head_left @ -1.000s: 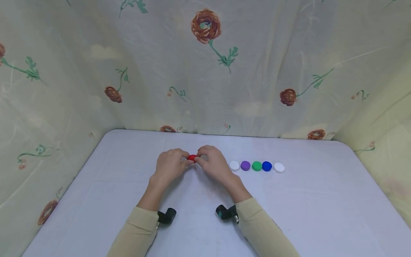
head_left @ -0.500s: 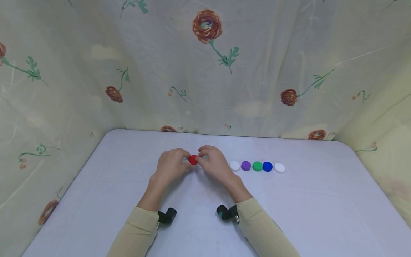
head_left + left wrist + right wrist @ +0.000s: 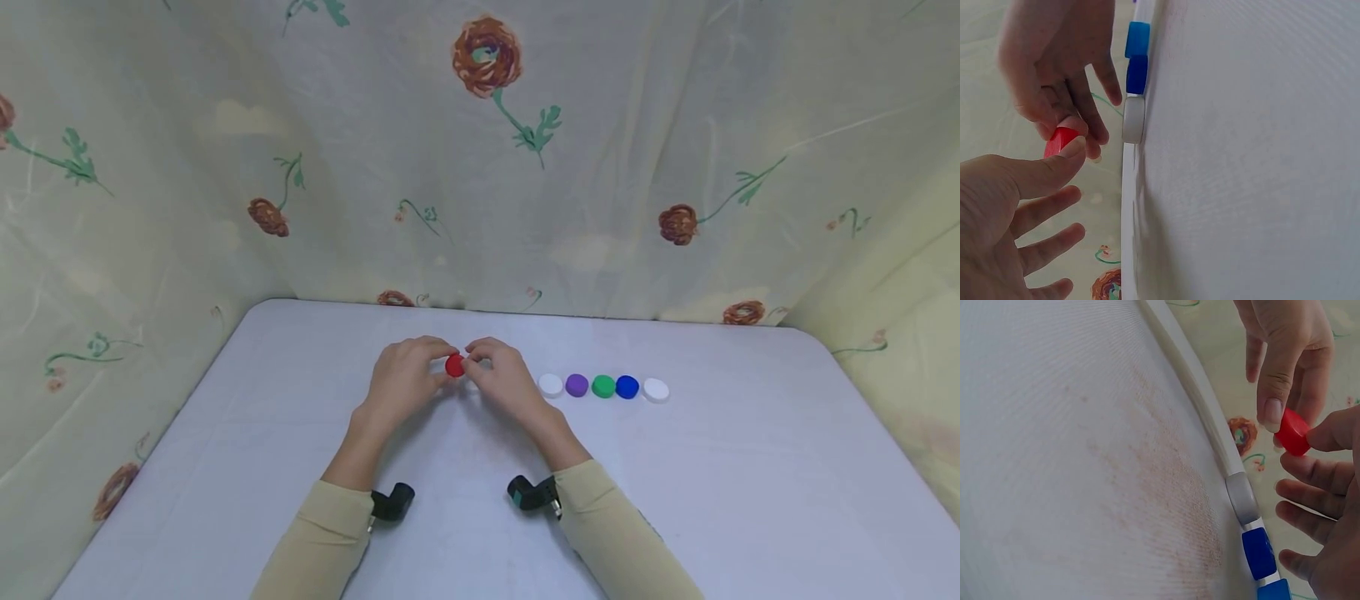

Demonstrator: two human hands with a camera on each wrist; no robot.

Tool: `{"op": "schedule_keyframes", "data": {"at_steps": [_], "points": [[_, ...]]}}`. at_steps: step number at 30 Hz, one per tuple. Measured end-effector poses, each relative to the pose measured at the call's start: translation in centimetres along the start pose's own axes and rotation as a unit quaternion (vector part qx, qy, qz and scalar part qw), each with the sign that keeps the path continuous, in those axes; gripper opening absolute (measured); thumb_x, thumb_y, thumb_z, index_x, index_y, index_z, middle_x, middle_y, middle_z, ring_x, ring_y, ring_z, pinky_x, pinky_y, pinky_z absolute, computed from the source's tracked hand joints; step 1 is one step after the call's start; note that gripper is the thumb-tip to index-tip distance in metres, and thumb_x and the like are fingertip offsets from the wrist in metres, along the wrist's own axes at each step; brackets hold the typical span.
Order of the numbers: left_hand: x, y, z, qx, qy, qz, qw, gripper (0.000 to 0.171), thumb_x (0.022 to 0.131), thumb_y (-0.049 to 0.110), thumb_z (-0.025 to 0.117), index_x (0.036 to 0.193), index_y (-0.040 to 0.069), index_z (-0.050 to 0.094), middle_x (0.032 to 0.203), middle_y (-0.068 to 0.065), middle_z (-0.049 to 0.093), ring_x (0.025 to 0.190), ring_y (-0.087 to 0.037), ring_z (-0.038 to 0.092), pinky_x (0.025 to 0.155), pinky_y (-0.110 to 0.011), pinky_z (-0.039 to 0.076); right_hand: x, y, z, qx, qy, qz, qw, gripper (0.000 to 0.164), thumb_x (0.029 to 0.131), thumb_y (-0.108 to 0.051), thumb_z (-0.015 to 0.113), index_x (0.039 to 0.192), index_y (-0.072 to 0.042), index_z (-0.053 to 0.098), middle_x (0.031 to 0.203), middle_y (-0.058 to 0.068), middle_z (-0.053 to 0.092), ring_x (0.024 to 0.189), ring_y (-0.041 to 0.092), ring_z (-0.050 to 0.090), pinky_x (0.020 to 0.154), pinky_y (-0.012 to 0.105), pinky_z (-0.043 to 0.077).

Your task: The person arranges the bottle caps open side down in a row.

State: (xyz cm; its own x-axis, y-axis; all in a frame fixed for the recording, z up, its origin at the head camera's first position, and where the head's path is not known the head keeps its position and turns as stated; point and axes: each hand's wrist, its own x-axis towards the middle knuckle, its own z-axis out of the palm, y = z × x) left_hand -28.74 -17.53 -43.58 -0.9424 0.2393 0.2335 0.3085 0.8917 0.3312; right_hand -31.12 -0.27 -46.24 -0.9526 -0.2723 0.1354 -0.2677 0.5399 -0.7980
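Both hands hold one small red bottle cap [image 3: 455, 365] just above the table, left of the row of caps. My left hand [image 3: 405, 379] pinches it between thumb and fingers. From the other side my right hand [image 3: 508, 385] grips its edge with thumb and forefinger. In the left wrist view the left thumb lies across the red cap [image 3: 1060, 142], whose far part is hidden. The right wrist view shows the cap's [image 3: 1293, 432] side between the two thumbs, with the other right fingers spread loosely.
To the right of the hands a row runs across the white table [image 3: 712, 467]: a white cap [image 3: 551, 386], a purple cap [image 3: 577, 385], a green cap [image 3: 603, 386], a blue cap [image 3: 627, 387] and another white cap [image 3: 656, 391]. Flowered curtain [image 3: 360, 167] surrounds the table.
The red cap has turned so its round face shows more to the head camera. Both hands have shifted slightly. The caps in the row keep their places.
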Motion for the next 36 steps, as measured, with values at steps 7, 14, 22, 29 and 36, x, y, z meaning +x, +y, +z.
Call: {"op": "schedule_keyframes", "data": {"at_steps": [7,14,22,29,36], "points": [[-0.12,0.00,-0.18,0.003,0.005,0.005,1.0000,0.037,0.082,0.022,0.082,0.118,0.020,0.074,0.122,-0.001,0.072,0.113,-0.023,0.068,0.094,-0.042,0.053,0.10,0.06,0.01,0.002,-0.005,-0.004,1.000,0.024,0.095,-0.020,0.058,0.086,-0.005,0.073,0.124,0.011,0.067,0.125,0.029,0.058,0.112,0.046,0.042],[-0.13,-0.33,-0.33,0.001,0.010,0.000,1.0000,0.034,0.081,0.028,0.083,0.113,0.019,0.076,0.118,-0.001,0.074,0.111,-0.023,0.069,0.090,-0.042,0.053,0.08,-0.02,-0.13,-0.018,-0.018,-0.036,0.999,0.022,0.093,-0.019,0.062,0.099,-0.003,0.075,0.121,0.012,0.068,0.123,0.028,0.060,0.110,0.046,0.043],[-0.20,-0.57,-0.14,0.005,-0.017,-0.019,0.9997,0.033,0.083,0.030,0.080,0.114,0.020,0.076,0.118,-0.002,0.074,0.111,-0.023,0.068,0.091,-0.043,0.053,0.12,0.18,-0.34,-0.046,-0.043,-0.057,0.996,0.025,0.091,-0.017,0.065,0.110,-0.004,0.073,0.125,0.012,0.066,0.125,0.029,0.058,0.111,0.046,0.042],[-0.25,-0.68,-0.05,0.001,-0.030,-0.031,0.9991,0.035,0.084,0.032,0.080,0.116,0.019,0.075,0.120,-0.003,0.073,0.114,-0.023,0.067,0.093,-0.044,0.053,0.18,0.18,-0.23,-0.067,-0.054,-0.057,0.995,0.026,0.091,-0.014,0.068,0.115,-0.006,0.072,0.128,0.010,0.065,0.127,0.028,0.057,0.113,0.045,0.041],[-0.13,-0.85,0.00,-0.003,-0.016,-0.024,0.9996,0.038,0.081,0.031,0.082,0.117,0.021,0.075,0.121,-0.002,0.073,0.114,-0.023,0.067,0.091,-0.043,0.054,-0.01,-0.08,-0.23,-0.071,-0.052,-0.055,0.995,0.028,0.091,-0.016,0.069,0.117,-0.007,0.071,0.128,0.008,0.064,0.127,0.027,0.057,0.112,0.046,0.042]]}}
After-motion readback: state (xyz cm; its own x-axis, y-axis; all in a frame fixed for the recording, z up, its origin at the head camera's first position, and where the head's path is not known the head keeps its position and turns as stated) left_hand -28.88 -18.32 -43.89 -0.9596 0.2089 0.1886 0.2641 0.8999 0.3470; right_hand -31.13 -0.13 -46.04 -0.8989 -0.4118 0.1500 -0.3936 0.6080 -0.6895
